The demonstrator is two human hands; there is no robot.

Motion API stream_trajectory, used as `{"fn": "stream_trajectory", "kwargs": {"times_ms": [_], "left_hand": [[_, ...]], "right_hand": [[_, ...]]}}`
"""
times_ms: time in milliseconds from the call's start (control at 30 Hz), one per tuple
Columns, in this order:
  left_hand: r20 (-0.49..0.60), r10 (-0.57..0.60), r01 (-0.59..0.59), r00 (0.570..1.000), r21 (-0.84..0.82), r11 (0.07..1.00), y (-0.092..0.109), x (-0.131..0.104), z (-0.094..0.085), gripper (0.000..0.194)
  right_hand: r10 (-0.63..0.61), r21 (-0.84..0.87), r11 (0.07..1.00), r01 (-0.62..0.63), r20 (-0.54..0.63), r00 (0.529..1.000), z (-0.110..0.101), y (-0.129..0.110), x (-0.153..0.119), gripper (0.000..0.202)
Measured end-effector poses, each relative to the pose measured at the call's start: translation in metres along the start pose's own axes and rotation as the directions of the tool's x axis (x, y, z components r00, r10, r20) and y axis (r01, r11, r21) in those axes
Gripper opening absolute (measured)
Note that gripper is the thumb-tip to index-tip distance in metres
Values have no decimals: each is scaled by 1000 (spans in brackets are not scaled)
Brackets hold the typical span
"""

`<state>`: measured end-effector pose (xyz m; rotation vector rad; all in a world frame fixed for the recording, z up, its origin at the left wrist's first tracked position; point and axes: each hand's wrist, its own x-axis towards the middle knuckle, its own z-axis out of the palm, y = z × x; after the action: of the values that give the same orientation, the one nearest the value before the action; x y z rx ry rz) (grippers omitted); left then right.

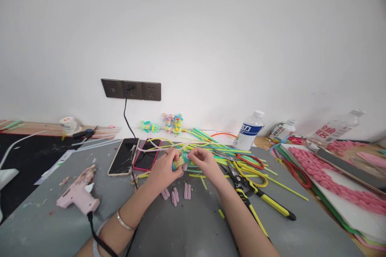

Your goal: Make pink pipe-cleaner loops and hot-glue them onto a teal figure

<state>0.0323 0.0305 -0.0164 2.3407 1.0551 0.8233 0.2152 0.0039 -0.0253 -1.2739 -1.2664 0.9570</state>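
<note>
Between my hands is a small blue-and-yellow pipe-cleaner figure point(180, 162), partly hidden by fingers. My left hand point(169, 164) is closed around its left side. My right hand point(203, 162) pinches at its right end, thumb and fingertips together. Just below, on the grey mat, lie short bundles of lilac pipe-cleaner pieces point(175, 196). Long yellow, green and lilac pipe cleaners point(208, 144) spread out behind and to the right of my hands. Similar finished-looking figures, a green-yellow one point(150, 126) and a pink-and-yellow pair point(173, 123), rest by the wall.
A pink glue gun point(80, 192) lies at left, its black cord trailing forward. Two phones point(123, 156) lie behind my left hand. Yellow-black pliers point(265, 196) and scissors point(256, 174) lie right, near a white bottle point(249, 130). Pink braided yarn point(328, 176) covers boards at far right.
</note>
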Motion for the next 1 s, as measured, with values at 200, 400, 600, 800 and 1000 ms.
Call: {"fn": "stream_trajectory", "kwargs": {"times_ms": [200,400,600,800,1000], "left_hand": [[9,-60,60,998,-43,997,5,0,-4,20],[-10,-127,125,992,-116,985,4,0,-3,22],[-27,-148,136,989,-270,953,-4,1,3,25],[-98,-133,99,986,-289,952,-6,3,6,25],[-155,-99,48,983,-304,951,-6,2,5,23]], "right_hand": [[4,-53,999,-6,-40,999,-15,-3,2,36],[59,-206,976,-75,-84,995,-37,2,3,37],[-119,-335,942,18,-283,952,-34,-8,0,43],[-360,-369,902,223,-362,860,4,-54,-13,45],[-364,-355,754,552,475,802,143,-104,-37,13]]}}
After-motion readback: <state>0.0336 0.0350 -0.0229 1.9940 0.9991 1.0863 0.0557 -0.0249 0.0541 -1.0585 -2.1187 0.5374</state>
